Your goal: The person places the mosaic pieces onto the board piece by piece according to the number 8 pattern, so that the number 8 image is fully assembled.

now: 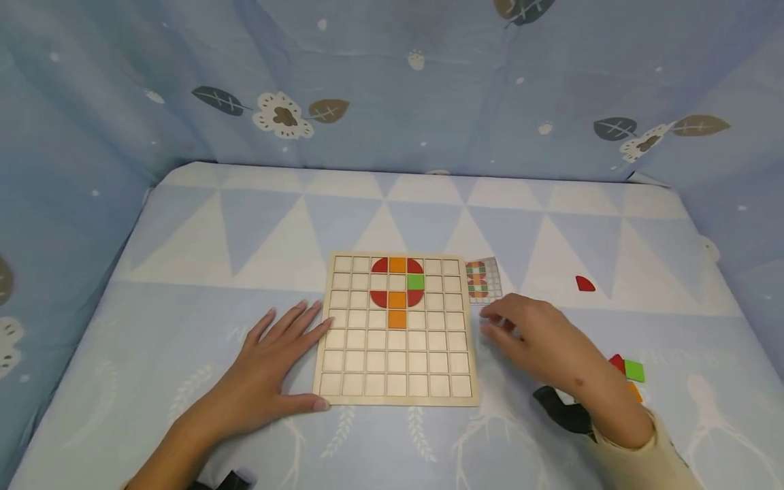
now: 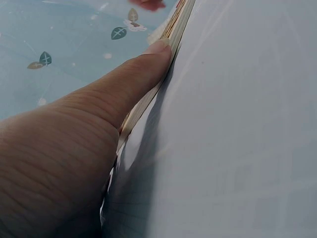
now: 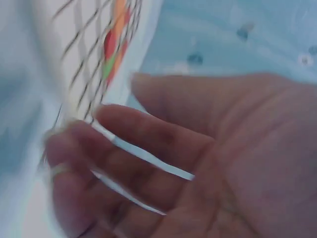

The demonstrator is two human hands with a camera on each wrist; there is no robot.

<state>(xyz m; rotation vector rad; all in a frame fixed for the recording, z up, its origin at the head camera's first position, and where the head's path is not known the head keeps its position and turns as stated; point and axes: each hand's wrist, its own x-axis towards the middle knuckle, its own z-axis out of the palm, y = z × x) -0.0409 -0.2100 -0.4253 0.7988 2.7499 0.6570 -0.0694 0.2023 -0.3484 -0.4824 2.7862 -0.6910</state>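
Your left hand (image 1: pixel 275 364) lay flat on the cloth with its fingers spread and straight, the fingertips and thumb pressed against the left edge of the wooden grid board (image 1: pixel 397 330). Your right hand (image 1: pixel 539 337) hovered just off the board's right edge, fingers loosely curled. The right wrist view was blurred, so I cannot say for certain whether anything was between them; it looked to hold nothing.

The board sat in the middle of the table, between your 2 hands. It carried coloured tiles (image 1: pixel 397 289) in its far rows (red quarter-rounds, orange squares, 1 green square). It looked thin, stiff and light, likely to slide on the cloth, so steadying it by its rim as your left hand did was sound.

A small pattern card (image 1: pixel 484 280) lay at the board's far right corner, just beyond your right fingertips. Loose pieces (image 1: pixel 627 371) rested to the right of your wrist, and a single red piece (image 1: pixel 584 284) lay farther off to the right. They are small and smooth; pinch them by their edges.
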